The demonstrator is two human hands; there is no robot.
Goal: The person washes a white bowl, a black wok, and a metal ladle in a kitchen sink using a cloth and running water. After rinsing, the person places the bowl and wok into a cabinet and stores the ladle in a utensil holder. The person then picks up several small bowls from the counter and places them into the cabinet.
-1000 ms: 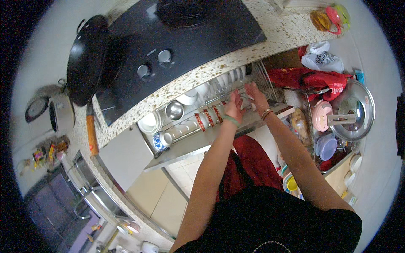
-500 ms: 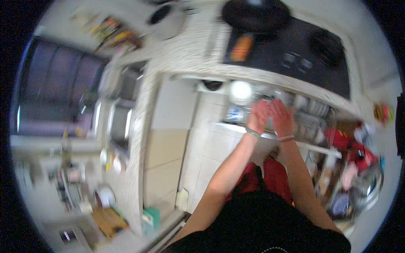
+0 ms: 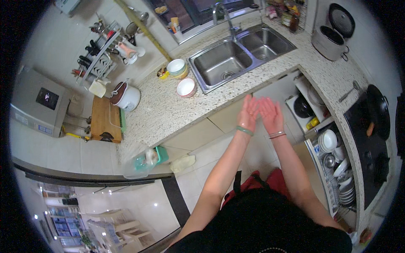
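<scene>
My left hand (image 3: 248, 114), with a green bangle at its wrist, is held out palm up with its fingers stretched. Beside it my right hand (image 3: 272, 115), wearing a silver-coloured bangle, is also palm up with fingers apart. Neither hand holds anything. Both are in front of the speckled counter (image 3: 158, 122), near its front edge below the double steel sink (image 3: 219, 63). On the counter left of the sink stand a bowl with a pink outside (image 3: 186, 88) and a small stack of bowls (image 3: 177, 67).
To the right, a pulled-out drawer (image 3: 322, 168) holds white bowls, plates and a steel bowl. Above it are a black cooktop (image 3: 365, 152) and a wok (image 3: 377, 111). A rice cooker (image 3: 330, 42) stands lid-up in the far corner. A green bin (image 3: 160, 154) hangs at lower left.
My view has swung left from the cooktop and drawer to the sink. My hands have gone from over the drawer to in front of the counter, now with palms up.
</scene>
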